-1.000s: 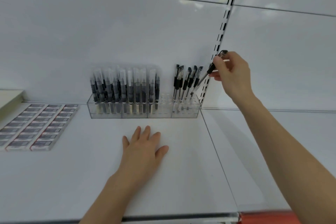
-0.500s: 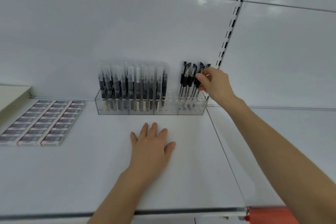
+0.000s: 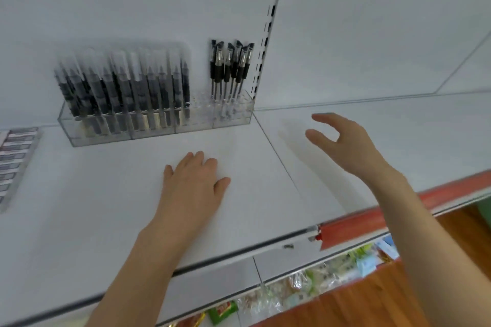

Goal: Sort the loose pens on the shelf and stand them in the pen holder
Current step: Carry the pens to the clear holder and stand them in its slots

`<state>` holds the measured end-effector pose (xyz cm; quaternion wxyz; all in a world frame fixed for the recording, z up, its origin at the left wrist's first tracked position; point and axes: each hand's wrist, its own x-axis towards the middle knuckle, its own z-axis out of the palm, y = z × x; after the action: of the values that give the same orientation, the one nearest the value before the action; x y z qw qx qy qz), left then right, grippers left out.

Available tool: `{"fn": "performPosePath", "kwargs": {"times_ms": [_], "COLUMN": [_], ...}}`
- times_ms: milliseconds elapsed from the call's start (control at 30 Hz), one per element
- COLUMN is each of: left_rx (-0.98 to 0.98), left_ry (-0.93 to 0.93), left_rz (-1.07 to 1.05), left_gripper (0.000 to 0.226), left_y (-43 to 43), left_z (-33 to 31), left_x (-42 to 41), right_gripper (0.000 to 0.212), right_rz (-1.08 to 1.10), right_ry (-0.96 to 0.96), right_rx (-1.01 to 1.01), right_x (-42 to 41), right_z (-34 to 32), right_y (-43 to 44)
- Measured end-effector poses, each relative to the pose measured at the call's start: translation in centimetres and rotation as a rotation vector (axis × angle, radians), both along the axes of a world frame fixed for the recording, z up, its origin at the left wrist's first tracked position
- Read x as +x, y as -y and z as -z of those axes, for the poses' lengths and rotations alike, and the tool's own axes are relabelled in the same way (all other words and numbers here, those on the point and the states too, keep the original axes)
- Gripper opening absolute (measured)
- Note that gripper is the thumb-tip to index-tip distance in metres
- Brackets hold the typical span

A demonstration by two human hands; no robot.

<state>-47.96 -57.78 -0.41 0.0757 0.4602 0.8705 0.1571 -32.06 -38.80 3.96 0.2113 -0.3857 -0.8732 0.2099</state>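
Note:
A clear plastic pen holder (image 3: 196, 122) stands at the back of the white shelf (image 3: 101, 194). Its left part is packed with several capped pens (image 3: 125, 87). At its right end stand several black pens with clips (image 3: 229, 66). My left hand (image 3: 194, 183) lies flat, palm down, on the shelf in front of the holder, holding nothing. My right hand (image 3: 342, 143) hovers above the shelf to the right of the holder, fingers spread and curled, with nothing in it.
Flat boxed items (image 3: 16, 159) lie in a row at the far left. A slotted upright rail (image 3: 271, 18) runs up the back wall just right of the holder. The shelf's front edge has a red strip (image 3: 372, 223); packaged goods (image 3: 318, 281) sit below.
My right hand stood the black pen in the holder's right end, let go, and drew back to the right. The view has tilted and swung. My left hand stays flat.

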Motion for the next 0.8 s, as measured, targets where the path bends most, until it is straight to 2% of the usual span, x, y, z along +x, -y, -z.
{"fn": "performPosePath", "kwargs": {"times_ms": [167,300,500,667,800], "left_rx": [0.367,0.434,0.405,0.278,0.152], "left_ry": [-0.134,-0.096,-0.071,-0.108,-0.029], "left_rz": [0.255,0.462,0.688,0.843,0.883], "left_gripper": [0.04,0.039,0.032,0.035,0.042], "left_y": [-1.6,-4.8,-11.3,-14.8,-17.1], "left_z": [-1.0,-2.0,-0.2,2.5,3.6], "left_x": [5.1,12.9,27.0,37.0,42.3], "right_gripper": [0.043,0.048,0.045,0.046,0.043], "right_rz": [0.342,0.52,0.667,0.733,0.777], "right_ry": [-0.037,-0.055,-0.029,0.024,0.025], "right_rx": [-0.023,-0.06,-0.075,-0.091,-0.097], "right_x": [12.9,22.5,36.4,46.0,51.6], "right_z": [1.6,3.6,6.0,6.8,7.3], "right_y": [-1.0,-1.0,-1.8,-2.3,-3.3]}}
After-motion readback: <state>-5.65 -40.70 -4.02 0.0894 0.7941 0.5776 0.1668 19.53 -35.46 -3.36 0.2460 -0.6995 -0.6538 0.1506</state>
